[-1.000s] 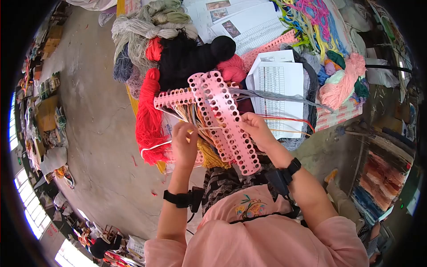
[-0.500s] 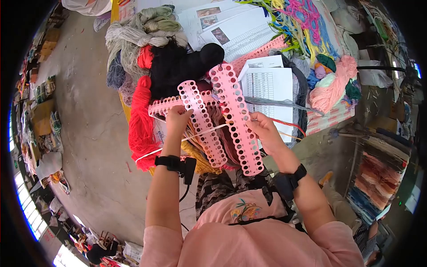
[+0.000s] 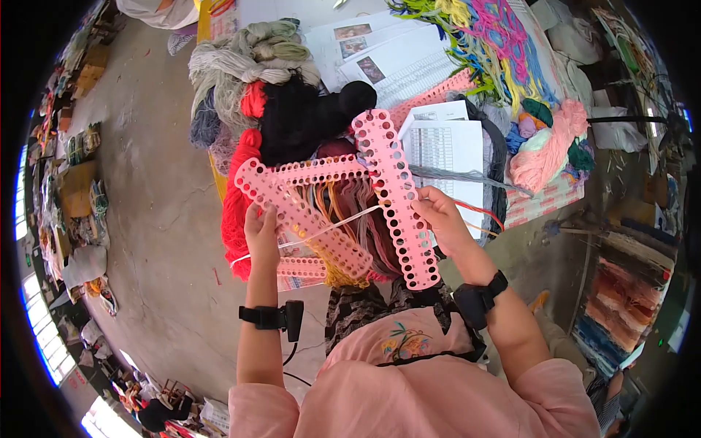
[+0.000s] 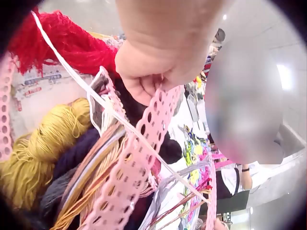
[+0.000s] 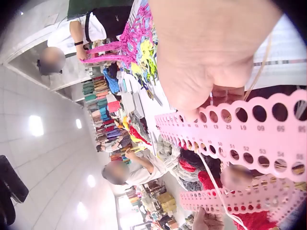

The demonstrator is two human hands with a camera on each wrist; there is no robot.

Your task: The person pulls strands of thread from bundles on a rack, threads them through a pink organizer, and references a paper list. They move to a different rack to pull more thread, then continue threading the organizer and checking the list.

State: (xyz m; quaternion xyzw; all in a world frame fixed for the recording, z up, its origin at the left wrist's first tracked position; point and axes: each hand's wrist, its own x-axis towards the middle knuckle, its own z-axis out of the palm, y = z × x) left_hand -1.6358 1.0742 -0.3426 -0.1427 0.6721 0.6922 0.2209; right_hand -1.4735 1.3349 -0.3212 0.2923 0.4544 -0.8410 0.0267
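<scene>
In the head view, my left hand (image 3: 261, 233) pinches the edge of a pink thread card (image 3: 314, 223) with rows of round holes, which slants down to the right. My right hand (image 3: 442, 219) grips the right edge of a second pink thread card (image 3: 394, 186), held nearly upright. Printed numbers run between this card's holes in the right wrist view. A white thread (image 3: 343, 222) comes from one of its holes and crosses over the left card. Brown, orange and grey threads (image 3: 358, 212) hang between the two cards. The left fingertips are partly hidden behind the hand in the left wrist view.
Another pink thread card (image 3: 321, 169) lies behind. Red yarn (image 3: 237, 197), black yarn (image 3: 296, 117) and grey skeins (image 3: 252, 66) crowd the table's left. Printed sheets (image 3: 442, 150) and bright tangled yarn (image 3: 504, 36) lie right. Other people (image 5: 120, 172) are across the room.
The two cards were overlapping and are now spread apart. My left hand left the white thread, took the left card and swung its top leftward. My right hand keeps its card.
</scene>
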